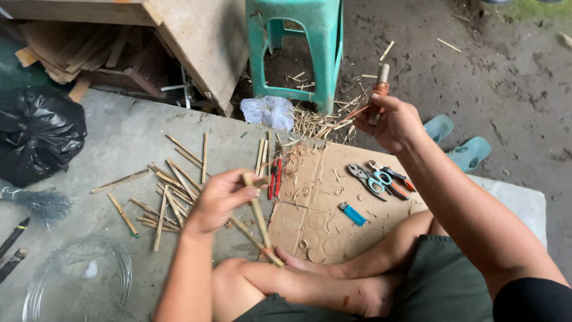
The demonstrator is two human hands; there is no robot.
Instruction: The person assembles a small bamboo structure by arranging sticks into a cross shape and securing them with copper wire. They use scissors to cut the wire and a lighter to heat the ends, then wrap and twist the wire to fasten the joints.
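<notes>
Person sits cross-legged on a concrete floor (119, 137), camera looking down at both hands. Left hand (217, 200) fingers closed around two thin bamboo sticks (257, 220), held above the knee; the sticks slant down toward the bare foot, lower ends just over the edge of the cardboard sheet (322, 203). Right hand (393, 122) raised beyond the far edge of the cardboard, fingers clenched on a knife handle (377, 98) wrapped in orange, pale end sticking up; blade not clearly visible.

On the cardboard: pliers (361, 176) and scissors with blue and orange handles (390, 182) lying together, a blue lighter (353, 213) nearer the legs, a red-handled tool (275, 177) at the left edge, curled shavings scattered around. Left of the cardboard, a loose pile of cut bamboo sticks (170, 194) on the floor. Beyond it, a green plastic stool (301, 50) with shavings and a crumpled clear plastic bag (268, 112) at its base. Black plastic bag (36, 134) at far left, coil of thin wire (80, 280) at lower left. Pair of teal sandals (462, 143) on the dirt right of the right hand.
</notes>
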